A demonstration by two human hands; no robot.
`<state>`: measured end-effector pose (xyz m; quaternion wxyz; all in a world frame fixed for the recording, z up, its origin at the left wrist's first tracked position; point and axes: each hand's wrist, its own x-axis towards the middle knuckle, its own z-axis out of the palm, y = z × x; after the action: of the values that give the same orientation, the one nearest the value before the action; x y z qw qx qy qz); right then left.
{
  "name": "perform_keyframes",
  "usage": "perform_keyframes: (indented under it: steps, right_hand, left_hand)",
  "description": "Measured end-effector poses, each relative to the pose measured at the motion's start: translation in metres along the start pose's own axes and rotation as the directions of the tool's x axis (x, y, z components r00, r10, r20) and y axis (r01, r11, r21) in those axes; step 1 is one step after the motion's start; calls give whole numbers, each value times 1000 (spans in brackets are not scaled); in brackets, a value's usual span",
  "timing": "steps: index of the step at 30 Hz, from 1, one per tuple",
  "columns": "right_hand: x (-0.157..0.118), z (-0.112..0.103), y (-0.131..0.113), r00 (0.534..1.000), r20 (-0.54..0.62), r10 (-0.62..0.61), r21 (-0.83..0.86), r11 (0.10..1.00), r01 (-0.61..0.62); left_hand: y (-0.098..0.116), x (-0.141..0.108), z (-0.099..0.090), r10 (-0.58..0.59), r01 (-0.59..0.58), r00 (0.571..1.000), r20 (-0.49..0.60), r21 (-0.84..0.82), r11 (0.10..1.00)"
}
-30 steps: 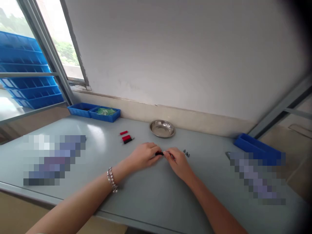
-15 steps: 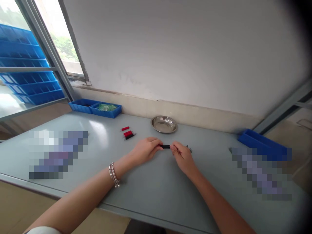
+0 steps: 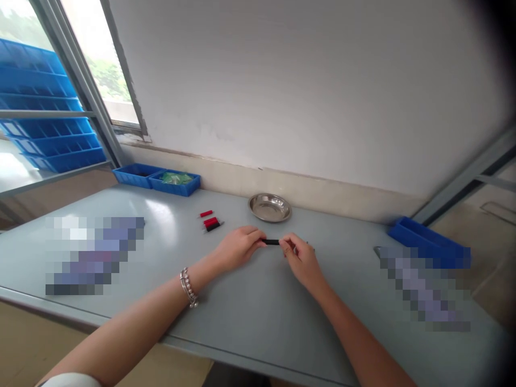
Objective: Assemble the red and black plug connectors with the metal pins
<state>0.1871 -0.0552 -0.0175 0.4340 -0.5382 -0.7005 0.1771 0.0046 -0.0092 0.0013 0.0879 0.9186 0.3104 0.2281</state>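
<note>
A slim black rod (image 3: 272, 242) spans the gap between my two hands above the grey table (image 3: 242, 317). Its left end is pinched in the fingers of my left hand (image 3: 244, 246), which has a beaded bracelet at the wrist. The fingers of my right hand (image 3: 298, 255) close on the other end. Small dark pieces lie just behind my right hand, mostly hidden by it. Left of my hands are red pieces (image 3: 210, 221) and a black piece (image 3: 213, 227) with thin metal tips. Behind my hands is a round metal dish (image 3: 270, 208).
Two blue bins (image 3: 175, 185) stand at the back left, one with green-and-clear plastic inside. Another blue bin (image 3: 431, 242) is at the right. Blurred-out items lie at both sides. Stacked blue trays (image 3: 52, 129) fill a rack at the left, and a wall rises behind.
My right hand's fingers have shifted slightly on the rod, and a little more of the black rod shows between my hands. The view has moved slightly.
</note>
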Motion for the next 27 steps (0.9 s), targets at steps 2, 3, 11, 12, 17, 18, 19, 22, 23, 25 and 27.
perform_keyframes:
  steps: [2,3,11,12,17,18,19,22,23,25,27]
  right_hand:
    - [1,0,2,1000,-8,-11,23,1000,11]
    - [1,0,2,1000,-10,-2,43,999,2]
    - [1,0,-3,975,81,208,395,891,-223]
    - [1,0,-3,973,81,216,408,884,-230]
    - [1,-2,-1,980,59,188,393,898,-196]
    - [1,-2,-1,983,52,174,389,904,-180]
    - [1,-3,-2,986,49,159,389,906,-165]
    - [0,-5,-6,990,62,125,415,899,-139]
    - [0,-5,-8,991,70,113,424,896,-132]
    - [-2,-6,-12,992,87,86,424,898,-115]
    - [-3,-7,-13,993,109,54,405,910,-94]
  left_hand:
    - [-2,0,1,4,-4,1000,-7,6,1000]
    - [-2,0,2,6,-6,1000,-11,11,1000]
    - [-1,-1,3,25,-25,1000,-8,10,1000]
    - [0,-1,2,19,-19,1000,0,9,1000]
    - [3,1,-1,-53,53,998,40,3,999]
    - [3,1,-3,-65,66,997,48,-21,998]
    - [3,2,-5,-74,78,995,64,-65,995]
    - [0,3,-13,-78,135,978,194,-298,945]
    - [-1,3,-16,-69,164,965,254,-378,911]
    - [-5,3,-22,-44,229,935,353,-503,833]
    - [-8,2,-25,-28,286,910,414,-578,764]
